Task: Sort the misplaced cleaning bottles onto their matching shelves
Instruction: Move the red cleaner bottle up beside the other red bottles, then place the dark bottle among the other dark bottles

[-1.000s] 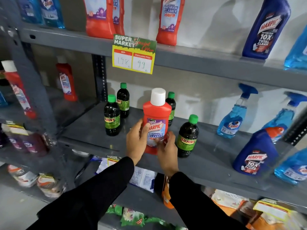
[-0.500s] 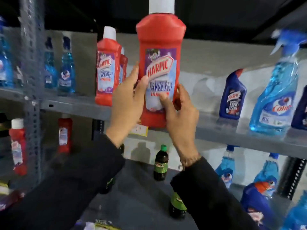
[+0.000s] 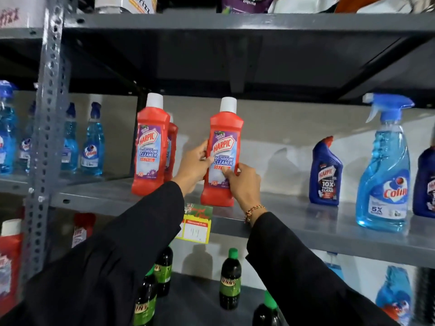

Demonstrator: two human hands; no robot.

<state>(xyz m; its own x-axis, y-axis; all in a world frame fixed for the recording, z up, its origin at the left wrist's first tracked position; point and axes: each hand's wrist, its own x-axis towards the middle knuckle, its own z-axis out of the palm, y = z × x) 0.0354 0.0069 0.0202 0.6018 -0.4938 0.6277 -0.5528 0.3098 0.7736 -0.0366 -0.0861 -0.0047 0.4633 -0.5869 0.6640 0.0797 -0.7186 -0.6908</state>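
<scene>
A red Harpic bathroom cleaner bottle (image 3: pixel 224 147) with a white cap stands upright on the grey upper shelf (image 3: pixel 294 220). My left hand (image 3: pixel 194 164) grips its left side and my right hand (image 3: pixel 243 184) holds its lower right side, thumb on the label. Two more red Harpic bottles (image 3: pixel 150 149) stand just to its left on the same shelf, one behind the other.
A blue Harpic toilet cleaner (image 3: pixel 326 172) and a blue Colin spray bottle (image 3: pixel 383 170) stand to the right. Colin bottles (image 3: pixel 93 142) fill the left bay. Dark green-capped bottles (image 3: pixel 230 280) stand on the shelf below. A price tag (image 3: pixel 196 224) hangs from the shelf edge.
Both hands lifted the red bottle from the lower shelf up to the upper shelf and set its base down beside the other red Harpic bottles.
</scene>
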